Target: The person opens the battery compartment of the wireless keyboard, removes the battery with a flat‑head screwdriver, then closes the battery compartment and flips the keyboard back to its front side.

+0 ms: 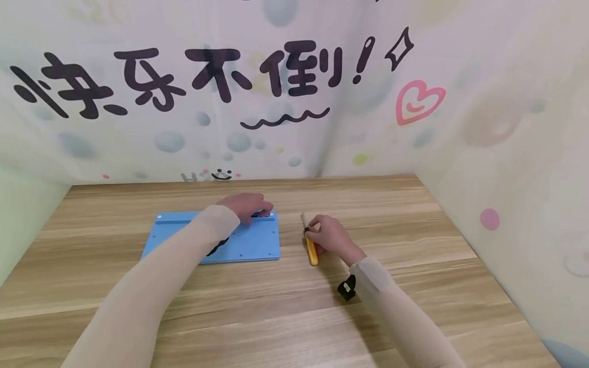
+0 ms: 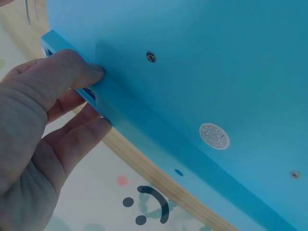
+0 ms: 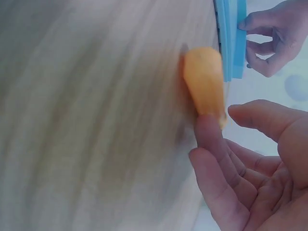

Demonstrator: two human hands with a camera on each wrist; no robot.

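Here, left hand (image 1: pixel 247 205) around blue edge (image 2: pixel 144 131).

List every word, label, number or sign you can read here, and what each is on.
"快乐不倒!": large black characters on the wall cloth.
Round pale sticker on the blue case: printing too fine to read.
Pale lettering by the cloth's smiley: too faint to read.
Black strokes at the cloth's top edge: cut off, unreadable.
Yellow-handled tool: no readable text.
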